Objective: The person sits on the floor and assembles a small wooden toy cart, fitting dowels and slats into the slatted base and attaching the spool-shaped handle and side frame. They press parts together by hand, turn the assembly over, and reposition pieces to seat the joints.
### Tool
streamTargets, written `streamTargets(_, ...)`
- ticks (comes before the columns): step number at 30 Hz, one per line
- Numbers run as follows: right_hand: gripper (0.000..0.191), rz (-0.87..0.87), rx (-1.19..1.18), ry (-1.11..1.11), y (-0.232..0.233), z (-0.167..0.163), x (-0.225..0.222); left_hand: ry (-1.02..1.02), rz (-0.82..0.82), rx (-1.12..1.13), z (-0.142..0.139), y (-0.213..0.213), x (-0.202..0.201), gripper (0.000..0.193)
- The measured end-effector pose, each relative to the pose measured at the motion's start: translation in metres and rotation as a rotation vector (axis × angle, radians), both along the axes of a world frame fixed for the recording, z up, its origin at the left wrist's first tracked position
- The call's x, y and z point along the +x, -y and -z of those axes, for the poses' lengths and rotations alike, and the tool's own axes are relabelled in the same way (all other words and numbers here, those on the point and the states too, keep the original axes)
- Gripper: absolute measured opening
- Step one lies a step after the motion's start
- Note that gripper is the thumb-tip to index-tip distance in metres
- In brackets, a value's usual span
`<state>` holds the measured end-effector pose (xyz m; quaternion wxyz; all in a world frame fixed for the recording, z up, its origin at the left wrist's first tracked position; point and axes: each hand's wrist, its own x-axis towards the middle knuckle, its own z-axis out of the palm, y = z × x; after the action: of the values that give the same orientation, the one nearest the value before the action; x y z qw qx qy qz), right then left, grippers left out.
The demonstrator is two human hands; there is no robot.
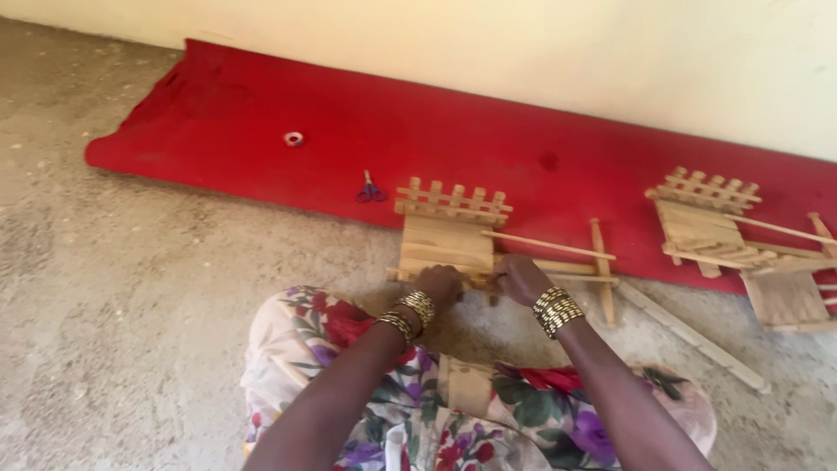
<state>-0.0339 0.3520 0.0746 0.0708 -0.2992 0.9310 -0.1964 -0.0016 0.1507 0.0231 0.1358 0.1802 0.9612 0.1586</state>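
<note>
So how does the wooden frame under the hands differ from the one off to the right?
The near wooden frame lies square to the person, half on the red mat, half on the floor, with the left hand and right hand on its front edge. The far wooden frame sits skewed, untouched, partly cut off by the picture's edge. Both are pale slat constructions with a picket-style top rail.

The left hand and right hand cover the near edge of the wooden frame, so their fingers and any grip stay unseen. A second frame runs off the right edge. The tape roll is too small to make out. Both elbows are cut off below.
</note>
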Motion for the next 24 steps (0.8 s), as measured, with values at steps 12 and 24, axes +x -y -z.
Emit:
streamTargets(12,0.01,0.405,-0.287,0.234,-0.007,0.013,0.005,-0.159,0.165,0.076,0.009,0.01,-0.019,0.038)
streamTargets(24,0.029,0.518,-0.102,0.17,-0.02,0.027,-0.02,-0.101,0.068,0.089,0.009,0.005,-0.003,0.034)
